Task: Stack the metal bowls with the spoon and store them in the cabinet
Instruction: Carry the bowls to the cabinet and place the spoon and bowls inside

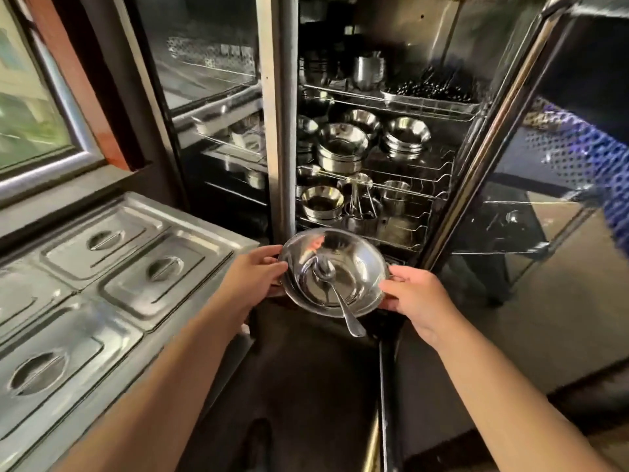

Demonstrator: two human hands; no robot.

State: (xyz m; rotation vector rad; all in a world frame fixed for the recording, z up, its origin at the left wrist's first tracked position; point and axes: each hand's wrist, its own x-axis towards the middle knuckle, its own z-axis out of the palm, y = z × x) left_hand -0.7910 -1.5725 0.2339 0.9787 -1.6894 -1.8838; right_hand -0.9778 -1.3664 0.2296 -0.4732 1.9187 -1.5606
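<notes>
I hold a stack of shiny metal bowls (357, 264) in front of the open cabinet (401, 185). My left hand (250, 277) grips the stack's left rim and my right hand (415, 294) grips its right rim. A metal spoon (335, 294) lies in the top bowl, its handle sticking out over the near rim toward me. The stack hangs just below and in front of the cabinet's lowest wire shelf.
Wire shelves inside carry other steel bowls (342, 144), cups (394, 195) and a cutlery tray (432, 98). The glass door (517, 199) stands open at the right. A steel counter with lidded pans (102, 267) runs along the left. A window (30, 107) is far left.
</notes>
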